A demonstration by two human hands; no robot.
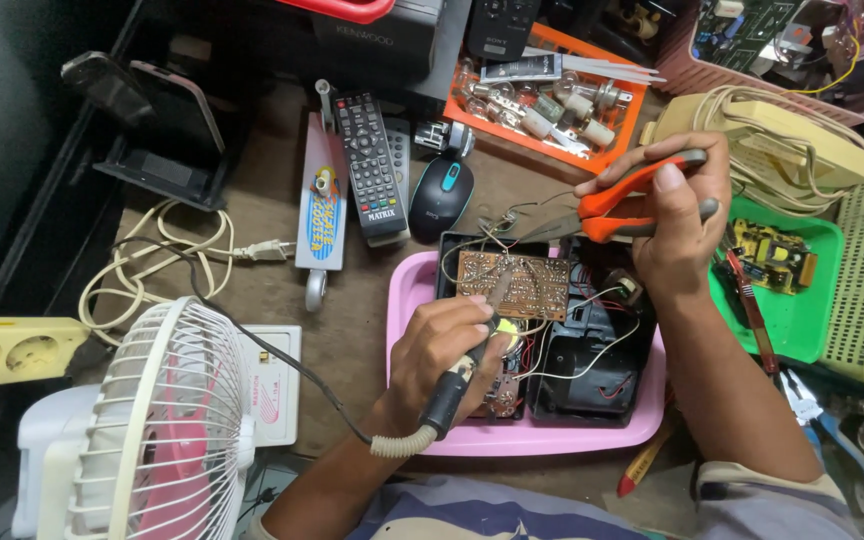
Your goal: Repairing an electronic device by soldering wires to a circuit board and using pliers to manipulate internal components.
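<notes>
Left hand (442, 345), low in the middle of the frame, fingers closed around the black grip of a soldering iron (472, 350); tip pointed up at the brown circuit board (512, 280) and touching or just above its copper side, hard to tell which. Right hand (677, 215), right of centre, fingers wrapped around the orange handles of long-nose pliers (612, 205); plier nose reaching left, meeting thin wires just above the board's upper edge. Whether the nose pinches a wire: cannot tell at this size.

Board lying across an opened black casing (582, 370), loose red, white and black wires trailing inside. Casing seated in a pink tray (407, 300) on the worktop (352, 320), centre of the frame.

Iron's cord running from a coiled strain relief near the left wrist, down and left toward a small white and pink fan (167, 430) in the lower left. Pale yellow power strip (12, 350) at the left edge. Above the tray: a black computer mouse (442, 195), a black remote control (367, 160), and an orange bin (552, 110) holding small bulbs and parts at top centre. Green tray (802, 320) with a small yellow board just right of the right forearm; cream telephone (792, 140) with coiled cord in the upper right.
</notes>
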